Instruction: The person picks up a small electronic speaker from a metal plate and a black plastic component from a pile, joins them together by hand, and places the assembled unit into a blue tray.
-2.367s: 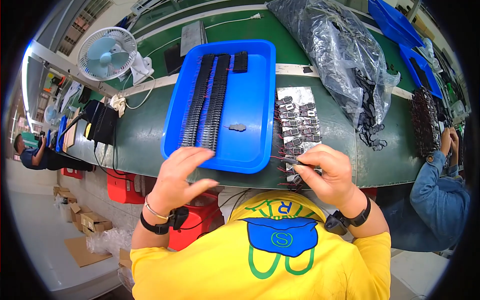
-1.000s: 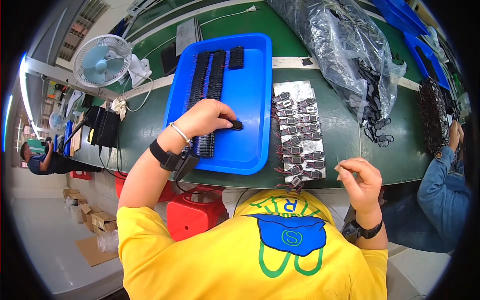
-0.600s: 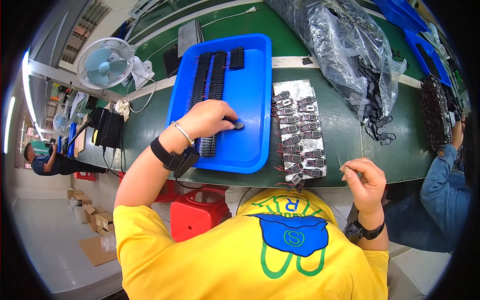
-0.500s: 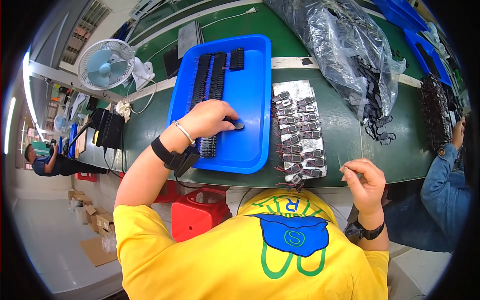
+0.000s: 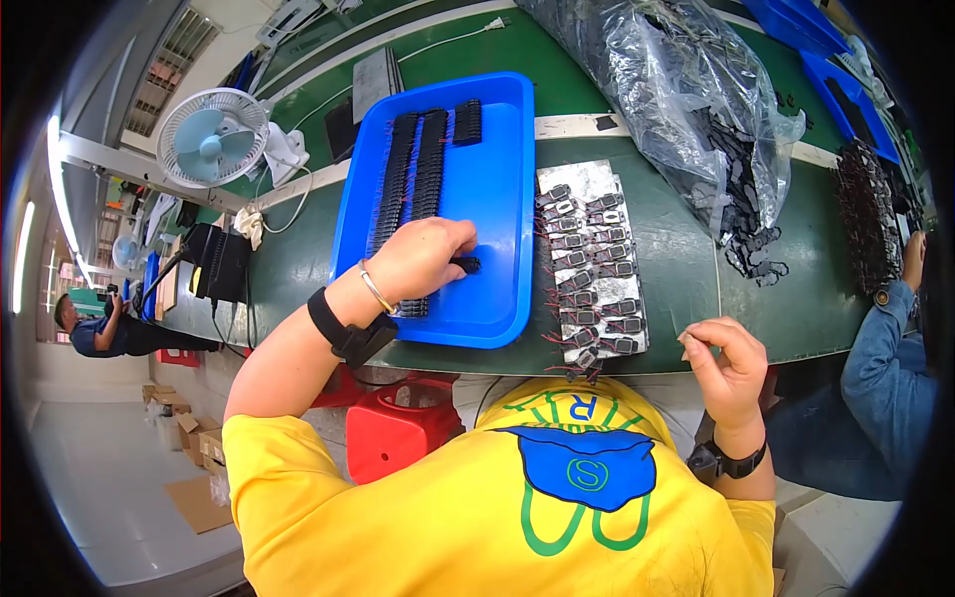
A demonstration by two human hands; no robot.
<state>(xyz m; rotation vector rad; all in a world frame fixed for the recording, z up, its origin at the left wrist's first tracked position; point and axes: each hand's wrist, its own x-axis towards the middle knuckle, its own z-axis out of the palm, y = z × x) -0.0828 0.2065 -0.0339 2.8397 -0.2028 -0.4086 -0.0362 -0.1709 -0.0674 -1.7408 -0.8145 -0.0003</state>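
Observation:
My left hand (image 5: 423,261) reaches over the blue tray (image 5: 509,199), with thumb and fingers closed on a small black plastic part (image 5: 467,265) just above or on the tray floor. Beneath and beyond that hand run two long rows of black parts (image 5: 428,164) with thin red wires, partly hidden by it. A short separate row (image 5: 468,121) sits near the tray's far end. My right hand (image 5: 729,366) hovers at the table's near edge, fingers curled and thumb pinched; what the fingertips hold cannot be made out. Left of it lies a pale board (image 5: 633,284) carrying small black-framed pieces with red wires.
A clear plastic bag (image 5: 686,109) of black parts spills onto the green table (image 5: 686,269). Beyond the tray's left side stand a fan (image 5: 211,139) and a black box (image 5: 221,263). A red stool (image 5: 398,433) is below. A co-worker's sleeve (image 5: 888,343) shows at right.
The black part in my left hand has turned from lying flat to a darker, more upright view, shifting slightly nearer. My right hand stays in place.

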